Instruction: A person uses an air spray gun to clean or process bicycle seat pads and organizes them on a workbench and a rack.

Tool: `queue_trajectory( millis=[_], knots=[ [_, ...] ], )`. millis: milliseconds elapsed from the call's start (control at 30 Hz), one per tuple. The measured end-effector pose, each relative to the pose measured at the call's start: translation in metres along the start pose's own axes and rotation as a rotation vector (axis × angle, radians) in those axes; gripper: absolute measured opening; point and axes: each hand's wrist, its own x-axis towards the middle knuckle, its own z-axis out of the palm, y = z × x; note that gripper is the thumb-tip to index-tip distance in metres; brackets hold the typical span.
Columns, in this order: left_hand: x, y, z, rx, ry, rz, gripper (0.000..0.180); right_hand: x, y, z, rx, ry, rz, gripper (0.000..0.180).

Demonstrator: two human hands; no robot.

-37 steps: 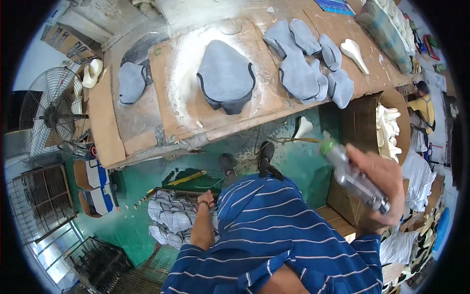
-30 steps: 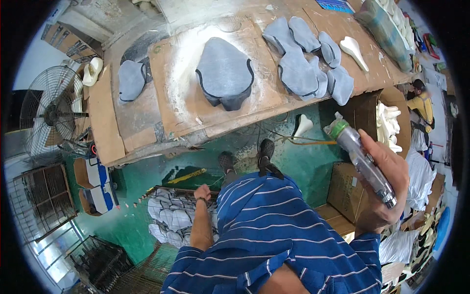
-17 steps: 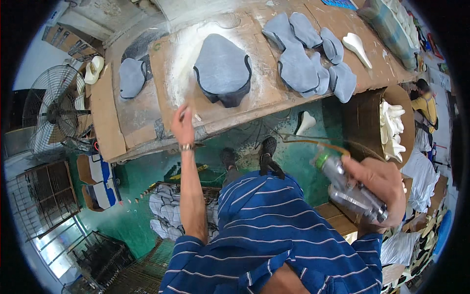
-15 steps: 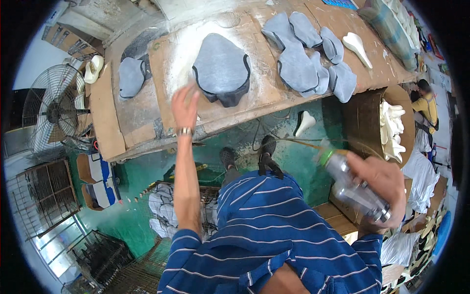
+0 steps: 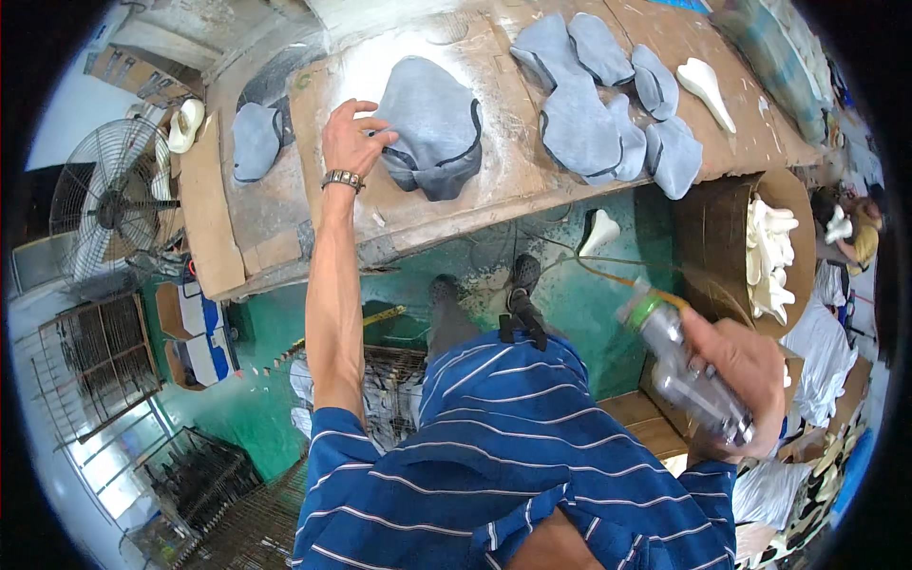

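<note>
A grey saddle cover [image 5: 432,114] with dark edging lies on whitened cardboard on the workbench. At its left edge, my left hand [image 5: 356,140] has its fingers curled, thumb and forefinger pinching the rim. My right hand [image 5: 746,380] is wrapped round a spray gun [image 5: 679,356], held off the bench at the lower right. The gun has a clear body, a green ring and metal parts; motion blurs it. A yellowish hose [image 5: 608,274] reaches it.
Several grey covers [image 5: 579,128] and a cream saddle shell [image 5: 706,93] lie at the bench's right; another cover [image 5: 256,142] lies left. A carton [image 5: 708,233] of shells stands right, a fan [image 5: 109,199] left. One shell [image 5: 599,231] is on the floor. Another person [image 5: 863,233] is far right.
My left hand has moved up to the cover's left edge, its fingers curling in. The cover has turned slightly. The spray gun has shifted a little, still in my right hand.
</note>
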Motion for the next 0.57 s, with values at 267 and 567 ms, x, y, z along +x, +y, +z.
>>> queue_trajectory(
  millis=[267, 567],
  knots=[
    [0.022, -0.008, -0.060, 0.004, 0.308, 0.144, 0.021, 0.045, 0.001, 0.018, 0.097, -0.068, 0.005, 0.073],
    [0.100, -0.177, -0.240, 0.210, 0.452, 0.084, 0.028, 0.093, -0.089, 0.081, 0.056, -0.064, 0.173, 0.070]
  ],
)
